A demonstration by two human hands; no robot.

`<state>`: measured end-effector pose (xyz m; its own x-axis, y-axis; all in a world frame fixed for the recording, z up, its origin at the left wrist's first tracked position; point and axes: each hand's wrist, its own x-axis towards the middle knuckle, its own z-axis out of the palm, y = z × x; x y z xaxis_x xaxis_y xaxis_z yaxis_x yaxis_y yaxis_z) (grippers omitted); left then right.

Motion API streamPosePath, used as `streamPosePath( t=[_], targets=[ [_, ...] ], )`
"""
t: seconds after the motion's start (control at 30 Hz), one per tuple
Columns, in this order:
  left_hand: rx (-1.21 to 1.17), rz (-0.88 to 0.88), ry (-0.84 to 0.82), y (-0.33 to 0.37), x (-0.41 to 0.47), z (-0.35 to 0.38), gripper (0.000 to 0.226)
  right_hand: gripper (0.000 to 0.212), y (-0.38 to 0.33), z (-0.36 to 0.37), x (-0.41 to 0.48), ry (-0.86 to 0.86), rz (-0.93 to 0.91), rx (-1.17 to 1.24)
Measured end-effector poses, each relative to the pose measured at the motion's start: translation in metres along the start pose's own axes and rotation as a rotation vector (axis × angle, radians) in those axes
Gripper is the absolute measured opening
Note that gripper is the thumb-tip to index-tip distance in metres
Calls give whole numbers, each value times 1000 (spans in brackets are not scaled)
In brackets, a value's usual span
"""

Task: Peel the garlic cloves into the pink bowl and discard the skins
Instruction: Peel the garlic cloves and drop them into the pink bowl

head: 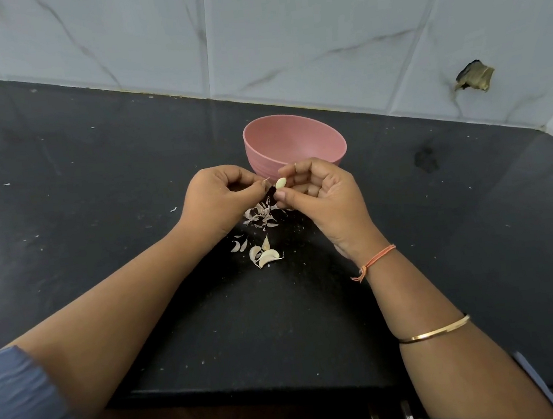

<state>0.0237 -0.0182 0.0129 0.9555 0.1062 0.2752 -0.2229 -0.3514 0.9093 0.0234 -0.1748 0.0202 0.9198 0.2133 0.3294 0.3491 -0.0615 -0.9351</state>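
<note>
Left hand (213,199): fingertips pinched on a thin strip of skin (266,179). Discarded skins (262,215): heaped on the dark counter (94,195) under both hands; unpeeled cloves (266,256) lie nearer the person. Peeled garlic clove (280,183): pinched between thumb and fingers of the right hand (322,197), just before the pink bowl (295,143), which stands upright near the tiled wall (317,32).

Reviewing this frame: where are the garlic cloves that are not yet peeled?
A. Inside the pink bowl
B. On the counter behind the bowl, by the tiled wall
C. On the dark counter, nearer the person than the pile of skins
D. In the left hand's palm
C: the unpeeled cloves lie on the counter, on the near side of the loose skins, well short of the pink bowl.
</note>
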Motion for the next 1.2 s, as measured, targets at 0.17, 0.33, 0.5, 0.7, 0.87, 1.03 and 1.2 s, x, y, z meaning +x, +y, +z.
streamPosePath(
  t=[0.17,0.33,0.5,0.7,0.87,1.03,1.2],
  targets=[
    [-53,-42,69,-2,4,-3,11,27,-1,0,-1,-5,33,70],
    [-136,0,-18,3,-2,-3,9,23,1,-1,0,7,29,69],
    [-120,45,-65,5,-6,1,7,18,2,0,1,16,-5,11],
    [-43,85,-49,2,-5,2,11,19,2,0,0,18,-23,-50],
    [46,114,-23,2,-5,2,3,19,2,1,0,24,-24,-48],
    [95,74,55,-2,-1,1,4,23,1,0,0,45,13,75],
    [67,61,108,-1,0,-1,11,22,-1,0,-1,23,68,163]
  ],
)
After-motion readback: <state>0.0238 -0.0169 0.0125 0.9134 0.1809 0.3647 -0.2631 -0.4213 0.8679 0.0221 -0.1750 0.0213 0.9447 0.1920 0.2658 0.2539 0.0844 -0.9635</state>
